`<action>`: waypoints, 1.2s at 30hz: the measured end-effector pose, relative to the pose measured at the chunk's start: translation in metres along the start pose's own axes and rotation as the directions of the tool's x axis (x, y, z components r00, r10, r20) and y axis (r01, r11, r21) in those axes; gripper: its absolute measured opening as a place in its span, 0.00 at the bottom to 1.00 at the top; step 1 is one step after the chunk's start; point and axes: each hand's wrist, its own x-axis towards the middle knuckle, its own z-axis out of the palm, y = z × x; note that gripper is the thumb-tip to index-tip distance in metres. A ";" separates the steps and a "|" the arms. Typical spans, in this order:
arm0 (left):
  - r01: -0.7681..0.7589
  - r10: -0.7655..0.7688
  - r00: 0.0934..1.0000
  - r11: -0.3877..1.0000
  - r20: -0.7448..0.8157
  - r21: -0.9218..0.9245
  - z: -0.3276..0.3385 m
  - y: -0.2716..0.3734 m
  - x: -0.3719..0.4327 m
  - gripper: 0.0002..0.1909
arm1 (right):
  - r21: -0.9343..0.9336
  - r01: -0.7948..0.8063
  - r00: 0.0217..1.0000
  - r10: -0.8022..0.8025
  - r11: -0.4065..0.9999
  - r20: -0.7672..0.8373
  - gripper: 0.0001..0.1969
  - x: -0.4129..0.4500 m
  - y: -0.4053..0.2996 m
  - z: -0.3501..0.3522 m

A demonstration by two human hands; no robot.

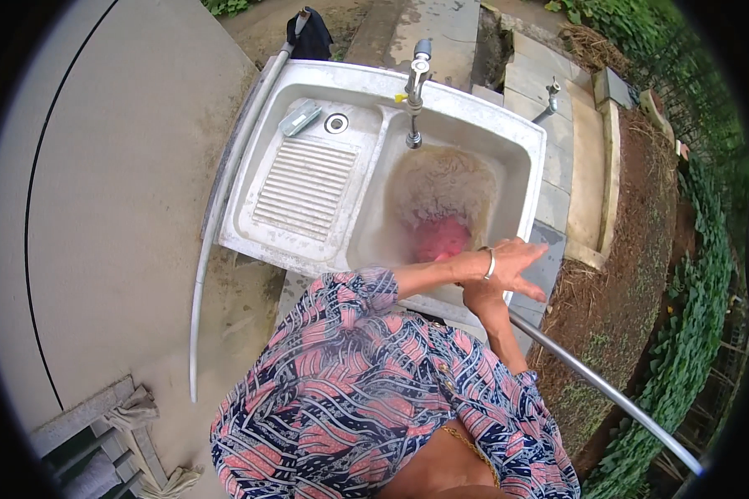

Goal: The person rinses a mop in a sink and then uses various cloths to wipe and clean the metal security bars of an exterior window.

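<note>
My right hand (484, 296) closes around a metal pole (605, 387) at the basin's front right edge. The pole slants down to the lower right. At its other end, a pink mop head (444, 237), as it seems, lies in murky water (443, 178) in the right basin of the sink (374, 168). My left hand (517, 268) crosses over the right one, fingers spread and holding nothing that shows. A bracelet sits on that wrist. The join between pole and pink head is hidden by my left forearm.
A faucet (416, 93) hangs over the right basin. In the left basin lie a washboard surface (306, 187) and a small wrapped bar (300, 118). A grey pipe (215, 231) borders the sink's left side. Another tap (552, 100) stands beyond the right edge, near planted ground.
</note>
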 end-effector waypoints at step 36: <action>-0.374 0.552 0.731 0.815 -0.401 0.442 -0.173 0.147 -0.105 0.29 | 0.604 0.449 0.779 -0.043 -0.659 -0.626 0.19 0.207 -0.026 -0.247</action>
